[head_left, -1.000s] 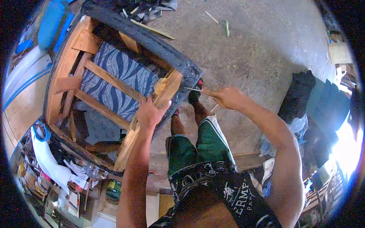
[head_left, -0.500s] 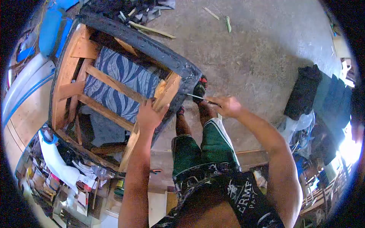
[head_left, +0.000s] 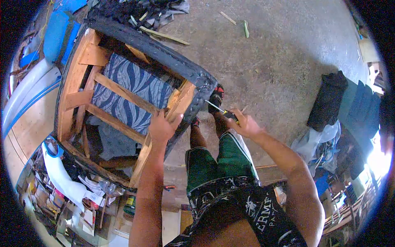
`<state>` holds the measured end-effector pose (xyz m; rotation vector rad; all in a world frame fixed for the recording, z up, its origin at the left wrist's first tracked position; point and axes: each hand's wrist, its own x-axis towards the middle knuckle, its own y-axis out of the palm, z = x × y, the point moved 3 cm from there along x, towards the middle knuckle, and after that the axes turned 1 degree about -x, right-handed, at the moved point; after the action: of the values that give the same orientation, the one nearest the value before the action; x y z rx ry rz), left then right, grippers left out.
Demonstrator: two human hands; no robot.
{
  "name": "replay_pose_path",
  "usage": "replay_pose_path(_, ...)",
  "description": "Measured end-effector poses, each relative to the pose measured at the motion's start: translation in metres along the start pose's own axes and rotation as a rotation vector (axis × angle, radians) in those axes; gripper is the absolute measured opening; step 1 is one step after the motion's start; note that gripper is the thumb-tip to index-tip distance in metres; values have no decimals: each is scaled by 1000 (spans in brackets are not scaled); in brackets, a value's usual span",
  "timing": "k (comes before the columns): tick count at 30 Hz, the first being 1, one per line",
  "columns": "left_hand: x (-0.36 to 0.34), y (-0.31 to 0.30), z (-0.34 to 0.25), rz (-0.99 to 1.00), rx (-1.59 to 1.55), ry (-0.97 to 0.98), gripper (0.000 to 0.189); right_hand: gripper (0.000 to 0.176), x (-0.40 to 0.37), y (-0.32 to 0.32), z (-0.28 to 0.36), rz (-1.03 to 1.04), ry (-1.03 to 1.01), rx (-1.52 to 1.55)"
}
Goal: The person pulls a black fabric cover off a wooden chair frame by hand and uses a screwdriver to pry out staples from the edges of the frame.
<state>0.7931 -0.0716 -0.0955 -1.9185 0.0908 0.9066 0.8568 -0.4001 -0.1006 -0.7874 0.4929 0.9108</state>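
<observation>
Head view, looking straight down. Upturned wooden frame (head_left: 76,68) fills the upper left, tilted, with its near corner toward the person. Black upholstery edge (head_left: 164,57) runs along its far side and wraps that corner. Blue striped fabric (head_left: 131,84) shows between the crossbars.

Left hand (head_left: 162,126) is closed over the near rail of the frame, fingers curled on the top edge, thumb side toward the corner. Right hand (head_left: 248,124) is fisted around a screwdriver (head_left: 220,109). The handle is mostly inside the fist, and the shaft points up and left toward the black-wrapped corner. The tip sits just beside that corner, right of the left hand. Cannot tell whether the tip touches the upholstery or is wedged under it. The two hands are near each other, with the frame corner between them.

Below the screwdriver is a shoe (head_left: 216,95), red and black, half hidden by the frame corner and the tool shaft. Green shorts (head_left: 230,158) and both forearms cover the lower centre.

Concrete floor (head_left: 279,61) has wood scraps (head_left: 164,36) near the frame's far edge. Black cloth (head_left: 329,101) lies at right, well apart from the hands.

Fisheye edges are dark and warped. Clutter (head_left: 70,185) at lower left is too small to sort out. The right edge is blown out by glare. The frame's underside and lower legs are hidden.
</observation>
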Motion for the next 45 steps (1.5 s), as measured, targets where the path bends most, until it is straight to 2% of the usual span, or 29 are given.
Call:
replay_pose_path(1, 0, 0, -1, 1, -1, 2, 92, 45, 1, 2, 2, -1, 2, -1)
replay_pose_path(3, 0, 0, 0, 37, -7, -40, 91, 46, 6, 12, 4, 118, 168, -1)
replay_pose_path(4, 0, 2, 2, 36, -5, -41, 91, 46, 5, 16, 4, 119, 166, 0)
replay_pose_path(6, -1, 7, 6, -69, 40, 32, 87, 48, 5, 26, 2, -26, 53, 149)
replay_pose_path(7, 0, 6, 4, -69, 37, 30, 87, 48, 7, 36, -3, -24, 53, 147)
replay_pose_path(9, 0, 4, 2, -13, 23, -39, 81, 48, 10, 60, -15, 21, 179, 88)
replay_pose_path(12, 2, 5, 4, -68, 4, 40, 79, 49, 19, 71, -24, -52, 122, 63)
replay_pose_path(16, -2, 6, 4, -71, 36, -7, 78, 49, 12, 56, -25, -20, 132, 128)
replay_pose_path(21, -1, 2, 3, -15, 23, -47, 84, 50, 33, 43, -38, 78, 126, -33)
replay_pose_path(23, 2, 5, 7, -44, 14, -20, 85, 49, 36, 43, -46, 4, 0, -57)
replay_pose_path(24, -1, 7, 9, -58, 4, 4, 85, 49, 29, 39, -45, 11, 2, -55)
replay_pose_path(26, -2, 2, 5, -37, 3, -26, 84, 48, 16, 13, -24, -7, -83, -47)
replay_pose_path(30, -4, -1, 1, -28, -26, -26, 81, 47, 22, -12, -7, 66, -81, -45)
replay_pose_path(32, -4, -7, -3, -8, -50, -27, 80, 47, 29, -23, 8, 183, 6, -299)
replay_pose_path(33, -5, -9, -3, 16, -74, -27, 78, 47, 29, -22, 7, 183, 7, -299)
replay_pose_path(35, -5, -6, -1, 10, -80, -21, 76, 46, 28, -28, 8, 68, -152, -333)
replay_pose_path(39, -4, -5, 11, 60, -188, 10, 71, 44, 26, -40, 25, 78, -157, -350)
replay_pose_path(43, -10, -7, 41, 4, -349, 75, 70, 43, 26, -43, 22, 132, -92, -386)
replay_pose_path(45, -14, 7, 70, 190, -253, 57, 70, 43, 27, -44, 24, 165, -59, -408)
